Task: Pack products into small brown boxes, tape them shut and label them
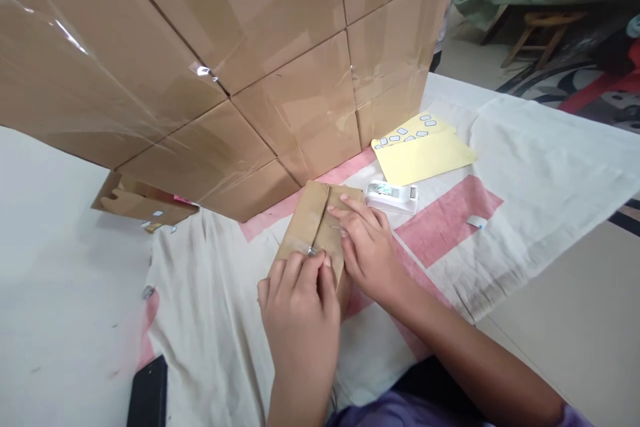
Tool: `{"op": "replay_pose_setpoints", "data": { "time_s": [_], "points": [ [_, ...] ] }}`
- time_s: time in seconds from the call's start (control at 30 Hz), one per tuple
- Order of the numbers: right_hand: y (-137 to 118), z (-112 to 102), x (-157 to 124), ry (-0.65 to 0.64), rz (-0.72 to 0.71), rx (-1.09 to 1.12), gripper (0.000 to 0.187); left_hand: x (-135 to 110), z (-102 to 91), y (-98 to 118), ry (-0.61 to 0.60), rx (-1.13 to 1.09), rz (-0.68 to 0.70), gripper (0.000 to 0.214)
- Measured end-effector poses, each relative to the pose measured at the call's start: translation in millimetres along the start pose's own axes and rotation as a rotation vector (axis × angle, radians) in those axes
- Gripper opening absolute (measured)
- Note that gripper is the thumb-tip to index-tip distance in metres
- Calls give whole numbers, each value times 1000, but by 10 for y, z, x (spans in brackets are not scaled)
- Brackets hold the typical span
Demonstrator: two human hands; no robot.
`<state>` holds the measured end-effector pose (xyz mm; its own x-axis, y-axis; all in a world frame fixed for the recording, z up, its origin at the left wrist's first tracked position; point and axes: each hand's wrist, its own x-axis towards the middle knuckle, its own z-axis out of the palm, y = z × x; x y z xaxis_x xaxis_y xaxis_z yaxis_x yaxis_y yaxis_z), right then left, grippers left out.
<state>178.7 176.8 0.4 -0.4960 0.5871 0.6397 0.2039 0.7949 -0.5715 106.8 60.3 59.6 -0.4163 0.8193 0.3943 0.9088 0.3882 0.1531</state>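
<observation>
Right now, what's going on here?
A person is handling a small cardboard box with both hands. The left hand pinches what looks like clear tape at the top seam, while the right hand rests on the box's top. The seam shows as a dark line beyond the left hand. A white device and yellow sheets lie to the right; bigger taped boxes stand behind.

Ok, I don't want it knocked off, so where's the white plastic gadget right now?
In the head view, the white plastic gadget is right of centre, just right of the small cardboard box, near the right hand and beside the yellow paper.
</observation>
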Motion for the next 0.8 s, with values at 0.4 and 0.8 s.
{"op": "replay_pose_setpoints", "data": {
  "time_s": [0.4, 0.8],
  "points": [
    [-6, 8, -30, 6, 11, 13, 32, -240, 54, 113, 60, 149, 128, 28],
    [5, 42, -32, 47, 14, 35, 32, -340, 175, 155, 119, 78, 22, 32]
  ]
}}
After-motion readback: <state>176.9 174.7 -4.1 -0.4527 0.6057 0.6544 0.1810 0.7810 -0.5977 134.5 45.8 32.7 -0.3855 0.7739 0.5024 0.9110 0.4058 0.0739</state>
